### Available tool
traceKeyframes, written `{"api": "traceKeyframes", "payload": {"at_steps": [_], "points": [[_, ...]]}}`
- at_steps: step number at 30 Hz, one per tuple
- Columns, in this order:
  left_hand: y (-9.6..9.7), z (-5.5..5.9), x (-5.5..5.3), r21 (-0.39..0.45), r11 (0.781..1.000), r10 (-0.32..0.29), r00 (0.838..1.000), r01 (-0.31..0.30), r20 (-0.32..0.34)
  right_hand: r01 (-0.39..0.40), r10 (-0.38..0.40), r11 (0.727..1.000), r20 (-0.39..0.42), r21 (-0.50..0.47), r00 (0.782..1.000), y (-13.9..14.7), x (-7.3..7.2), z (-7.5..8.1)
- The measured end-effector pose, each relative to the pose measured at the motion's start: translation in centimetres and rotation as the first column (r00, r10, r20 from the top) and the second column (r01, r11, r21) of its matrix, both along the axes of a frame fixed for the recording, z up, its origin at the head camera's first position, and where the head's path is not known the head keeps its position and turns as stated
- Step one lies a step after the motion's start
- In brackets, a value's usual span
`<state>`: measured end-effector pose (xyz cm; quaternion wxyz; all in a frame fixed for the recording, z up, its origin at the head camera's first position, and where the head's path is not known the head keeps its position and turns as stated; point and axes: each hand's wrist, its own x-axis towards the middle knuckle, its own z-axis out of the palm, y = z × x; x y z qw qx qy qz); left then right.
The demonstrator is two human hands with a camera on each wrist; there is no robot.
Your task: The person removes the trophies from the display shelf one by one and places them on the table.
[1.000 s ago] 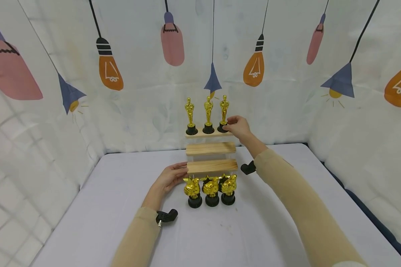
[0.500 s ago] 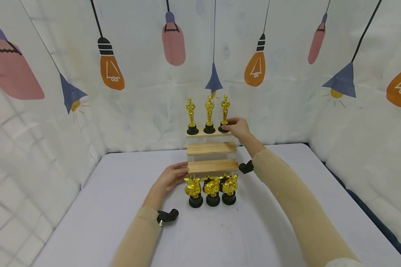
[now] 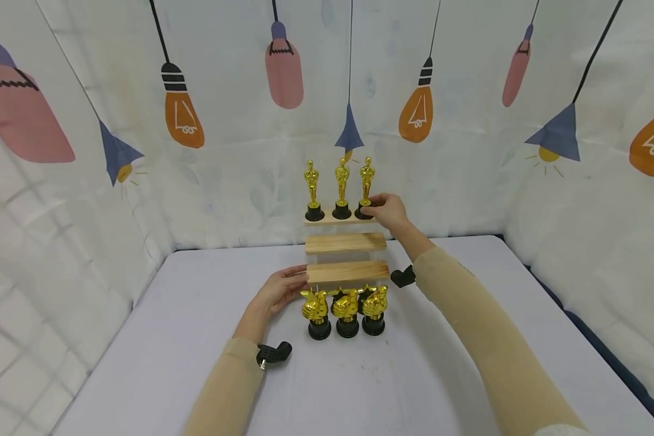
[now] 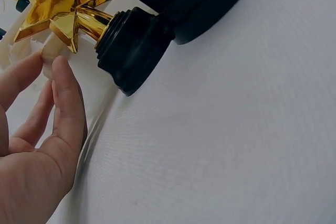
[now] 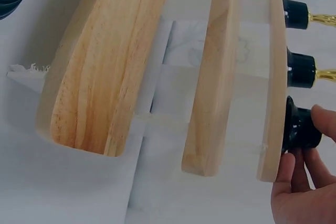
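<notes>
Three gold figurine trophies with black bases stand in a row on the top plank of a tiered wooden display shelf [image 3: 346, 243]. My right hand [image 3: 388, 212] pinches the black base of the rightmost figurine trophy [image 3: 367, 175]. In the right wrist view, thumb and fingers lie around that base [image 5: 302, 127], right at the plank's end. My left hand [image 3: 278, 289] holds the left end of the lowest plank [image 3: 349, 272], its fingertips on the wood. Beside those fingers, the left wrist view has a gold star trophy [image 4: 58, 9] with a black base.
Three gold thumbs-up trophies [image 3: 346, 306] stand on the white tablecloth [image 3: 196, 315] before the shelf, with star trophies partly hidden behind them. The middle plank [image 5: 210, 87] holds nothing. A white curtain [image 3: 240, 181] printed with lamps hangs behind the table.
The right hand keeps its pinch, and the rightmost trophy's base has shifted very slightly left on the top plank. The left hand stays where it was.
</notes>
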<state>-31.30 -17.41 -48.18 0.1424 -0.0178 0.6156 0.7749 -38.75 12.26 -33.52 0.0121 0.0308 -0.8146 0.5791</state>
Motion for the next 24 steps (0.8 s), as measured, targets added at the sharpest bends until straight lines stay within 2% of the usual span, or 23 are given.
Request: {"api": "traceKeyframes", "payload": {"at_steps": [15, 24], "points": [[0.1, 0.1, 0.2, -0.007, 1.000, 0.008, 1.000, -0.008, 0.006, -0.064, 0.065, 0.997, -0.017, 0.047, 0.998, 0.7, 1.3, 0.2], [0.1, 0.3, 0.2, -0.008, 1.000, 0.011, 1.000, -0.011, 0.014, -0.094, 0.094, 0.995, -0.003, 0.023, 0.996, 1.1, 2.6, 0.2]]}}
